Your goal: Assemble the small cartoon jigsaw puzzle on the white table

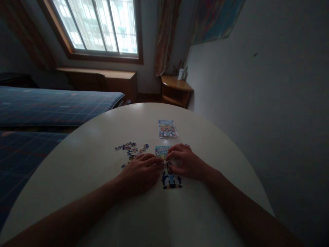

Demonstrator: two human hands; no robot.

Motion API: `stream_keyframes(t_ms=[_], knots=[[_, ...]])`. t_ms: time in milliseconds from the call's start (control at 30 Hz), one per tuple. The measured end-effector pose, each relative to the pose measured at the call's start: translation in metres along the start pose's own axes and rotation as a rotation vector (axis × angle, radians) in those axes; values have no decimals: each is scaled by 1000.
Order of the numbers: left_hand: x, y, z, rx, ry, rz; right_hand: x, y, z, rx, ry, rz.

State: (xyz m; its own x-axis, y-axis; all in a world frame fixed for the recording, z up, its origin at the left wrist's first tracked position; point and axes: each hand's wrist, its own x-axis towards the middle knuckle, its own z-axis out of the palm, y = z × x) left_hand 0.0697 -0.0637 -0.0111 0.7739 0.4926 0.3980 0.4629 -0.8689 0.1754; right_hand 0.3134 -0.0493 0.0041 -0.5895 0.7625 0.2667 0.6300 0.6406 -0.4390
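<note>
A partly joined jigsaw puzzle (172, 181) lies on the white round table, with a blue cartoon dog's face at its near end and lettering (162, 150) at its far end. My left hand (144, 171) rests at its left edge, fingers together and fingertips against the puzzle. From the right, my right hand (186, 161) reaches over its middle, thumb and fingers pinched near the left fingertips. Whatever small piece is in that pinch is mostly hidden. Loose puzzle pieces (131, 146) are scattered beyond my left hand, and a few more show just past my right hand.
A printed picture packet (167, 129) lies beyond the puzzle on the round table (108, 212). To the left stands a bed with a plaid mattress (56, 106). A corner shelf (177, 83) stands behind the table, and a white wall (257, 103) runs along the right.
</note>
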Motion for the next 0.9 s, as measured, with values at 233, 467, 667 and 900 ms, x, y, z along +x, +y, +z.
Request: stream_keyframes(t_ms=[233,467,667,900], knots=[[0,0,-2,52,-27,57,0,3,1,1,-16,-5],[0,2,-5,72,-70,78,-1,3,-2,20,-33,-8],[0,3,-7,54,-97,63,-2,7,0,12,-41,-14],[1,3,-8,35,-133,70,-3,6,-1,0,-49,-2]])
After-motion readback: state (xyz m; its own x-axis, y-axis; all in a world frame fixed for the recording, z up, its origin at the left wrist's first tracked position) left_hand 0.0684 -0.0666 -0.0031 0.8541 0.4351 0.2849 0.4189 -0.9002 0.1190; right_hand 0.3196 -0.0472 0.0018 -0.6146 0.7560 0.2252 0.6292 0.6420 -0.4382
